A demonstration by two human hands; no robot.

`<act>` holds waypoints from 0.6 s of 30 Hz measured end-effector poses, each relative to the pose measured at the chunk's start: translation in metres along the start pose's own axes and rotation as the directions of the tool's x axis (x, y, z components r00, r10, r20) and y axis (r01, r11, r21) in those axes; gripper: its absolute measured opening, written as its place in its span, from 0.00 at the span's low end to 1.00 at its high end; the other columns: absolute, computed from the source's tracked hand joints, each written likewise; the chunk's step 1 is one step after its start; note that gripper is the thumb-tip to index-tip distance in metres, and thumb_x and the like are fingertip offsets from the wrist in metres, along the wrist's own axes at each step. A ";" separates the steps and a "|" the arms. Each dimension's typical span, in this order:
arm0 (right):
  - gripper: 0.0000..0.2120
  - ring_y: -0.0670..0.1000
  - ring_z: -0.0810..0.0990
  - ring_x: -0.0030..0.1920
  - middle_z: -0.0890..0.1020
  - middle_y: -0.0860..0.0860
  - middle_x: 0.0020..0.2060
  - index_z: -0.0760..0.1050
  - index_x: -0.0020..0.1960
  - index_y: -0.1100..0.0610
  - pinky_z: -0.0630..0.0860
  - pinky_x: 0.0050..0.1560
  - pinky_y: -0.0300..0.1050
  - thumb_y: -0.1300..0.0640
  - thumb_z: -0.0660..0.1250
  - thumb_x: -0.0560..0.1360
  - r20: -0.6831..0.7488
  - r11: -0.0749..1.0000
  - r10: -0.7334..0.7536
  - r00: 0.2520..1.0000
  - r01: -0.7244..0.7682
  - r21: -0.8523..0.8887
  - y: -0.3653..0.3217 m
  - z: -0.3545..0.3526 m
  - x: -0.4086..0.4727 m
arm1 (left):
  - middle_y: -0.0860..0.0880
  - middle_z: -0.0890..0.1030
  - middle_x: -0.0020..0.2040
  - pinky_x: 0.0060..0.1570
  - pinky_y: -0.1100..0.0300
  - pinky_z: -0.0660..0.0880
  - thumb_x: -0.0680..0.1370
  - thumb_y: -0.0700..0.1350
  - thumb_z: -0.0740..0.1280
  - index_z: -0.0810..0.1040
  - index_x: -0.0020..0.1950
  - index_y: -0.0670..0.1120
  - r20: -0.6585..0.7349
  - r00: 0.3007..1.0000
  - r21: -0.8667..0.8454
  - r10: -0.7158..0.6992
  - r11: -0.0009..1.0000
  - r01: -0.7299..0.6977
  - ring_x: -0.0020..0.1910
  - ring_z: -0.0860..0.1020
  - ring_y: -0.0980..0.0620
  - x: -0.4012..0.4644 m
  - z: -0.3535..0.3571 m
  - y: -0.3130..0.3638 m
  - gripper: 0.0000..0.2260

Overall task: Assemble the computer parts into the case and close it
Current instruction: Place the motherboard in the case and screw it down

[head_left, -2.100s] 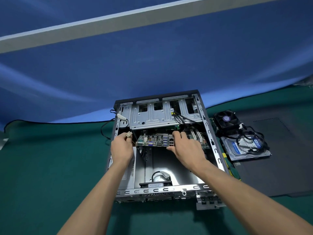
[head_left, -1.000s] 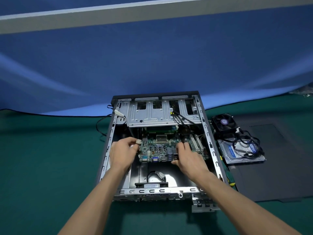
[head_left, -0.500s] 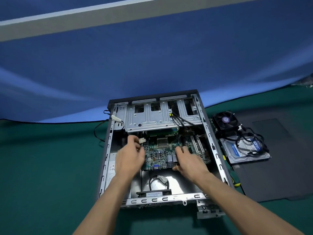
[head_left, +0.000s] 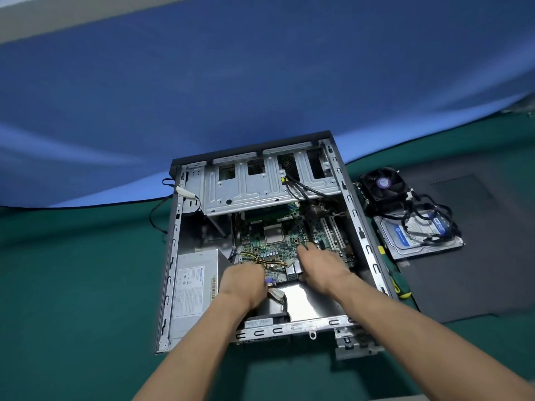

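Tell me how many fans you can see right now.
1: a black fan lies outside the case, to its right, beside the hard drive. Another inside may be hidden by the hands.

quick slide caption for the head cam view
Both hands, left and right, seat the motherboard in the open case; fan and hard drive wait alongside.
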State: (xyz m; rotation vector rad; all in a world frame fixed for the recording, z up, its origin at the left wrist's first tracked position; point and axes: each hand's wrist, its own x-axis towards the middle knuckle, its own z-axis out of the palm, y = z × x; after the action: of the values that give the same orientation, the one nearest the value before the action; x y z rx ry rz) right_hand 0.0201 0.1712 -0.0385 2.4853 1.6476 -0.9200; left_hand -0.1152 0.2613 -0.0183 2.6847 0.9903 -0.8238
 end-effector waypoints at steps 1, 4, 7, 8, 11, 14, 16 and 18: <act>0.17 0.51 0.72 0.44 0.73 0.54 0.56 0.67 0.62 0.58 0.70 0.50 0.42 0.63 0.66 0.75 -0.001 1.000 -0.001 1.000 0.001 0.009 0.000 0.000 0.000 | 0.45 0.79 0.46 0.47 0.56 0.74 0.79 0.44 0.59 0.70 0.39 0.44 0.044 0.999 -0.037 -0.021 0.999 0.023 0.43 0.76 0.47 0.000 0.002 0.001 0.10; 0.17 0.53 0.75 0.48 0.75 0.54 0.55 0.67 0.62 0.58 0.72 0.55 0.46 0.55 0.67 0.76 0.012 1.000 -0.014 1.000 0.014 0.002 0.001 -0.001 0.002 | 0.46 0.77 0.43 0.43 0.59 0.72 0.78 0.43 0.61 0.71 0.40 0.42 0.270 0.959 -0.357 -0.084 0.917 0.180 0.42 0.75 0.49 0.007 0.011 0.006 0.08; 0.16 0.52 0.76 0.47 0.76 0.52 0.51 0.68 0.60 0.57 0.72 0.52 0.46 0.50 0.66 0.77 0.008 0.998 -0.035 0.999 0.036 -0.048 0.002 -0.001 0.003 | 0.45 0.75 0.38 0.37 0.60 0.69 0.77 0.42 0.64 0.72 0.40 0.42 0.287 0.953 -0.667 -0.098 0.694 0.272 0.37 0.72 0.50 0.010 0.016 0.004 0.07; 0.16 0.52 0.75 0.46 0.76 0.52 0.49 0.69 0.60 0.56 0.72 0.51 0.45 0.50 0.66 0.77 -0.001 0.997 -0.043 0.999 0.043 -0.056 0.002 -0.001 0.003 | 0.45 0.73 0.36 0.35 0.60 0.68 0.75 0.40 0.66 0.71 0.39 0.42 0.254 0.961 -0.749 -0.109 0.607 0.267 0.34 0.71 0.50 0.010 0.016 0.002 0.07; 0.13 0.50 0.74 0.44 0.78 0.50 0.47 0.70 0.58 0.54 0.70 0.48 0.43 0.51 0.66 0.77 -0.031 0.996 -0.056 0.998 0.053 -0.074 0.000 -0.003 0.004 | 0.46 0.70 0.32 0.27 0.63 0.66 0.72 0.32 0.66 0.67 0.36 0.45 0.198 0.975 -0.846 -0.097 0.485 0.220 0.27 0.68 0.52 0.007 0.016 -0.001 0.11; 0.09 0.51 0.75 0.42 0.79 0.49 0.44 0.71 0.55 0.53 0.69 0.42 0.41 0.57 0.66 0.76 -0.034 0.995 -0.014 0.999 0.011 -0.101 -0.001 -0.006 0.003 | 0.47 0.71 0.32 0.25 0.65 0.64 0.71 0.31 0.65 0.69 0.35 0.45 0.173 0.976 -0.876 -0.134 0.432 0.214 0.28 0.68 0.53 0.006 0.015 0.001 0.11; 0.08 0.50 0.74 0.41 0.79 0.49 0.43 0.73 0.54 0.53 0.68 0.41 0.39 0.58 0.66 0.75 0.006 0.995 0.004 1.000 -0.004 -0.103 0.000 -0.007 0.002 | 0.47 0.69 0.29 0.29 0.62 0.63 0.71 0.33 0.67 0.69 0.32 0.44 0.156 0.976 -0.887 -0.150 0.414 0.205 0.27 0.67 0.52 0.006 0.016 -0.002 0.11; 0.08 0.50 0.74 0.42 0.78 0.48 0.43 0.73 0.52 0.52 0.68 0.41 0.39 0.57 0.67 0.74 0.065 0.996 0.001 0.998 0.005 -0.091 0.000 -0.007 0.000 | 0.47 0.66 0.26 0.30 0.60 0.62 0.71 0.34 0.68 0.68 0.30 0.44 0.141 0.979 -0.884 -0.148 0.426 0.192 0.26 0.64 0.51 0.006 0.016 -0.002 0.13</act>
State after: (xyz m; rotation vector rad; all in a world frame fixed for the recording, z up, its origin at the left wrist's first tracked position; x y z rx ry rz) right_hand 0.0232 0.1730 -0.0329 2.3698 1.6338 -0.8936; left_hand -0.1199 0.2613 -0.0350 1.6209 1.2312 -0.2040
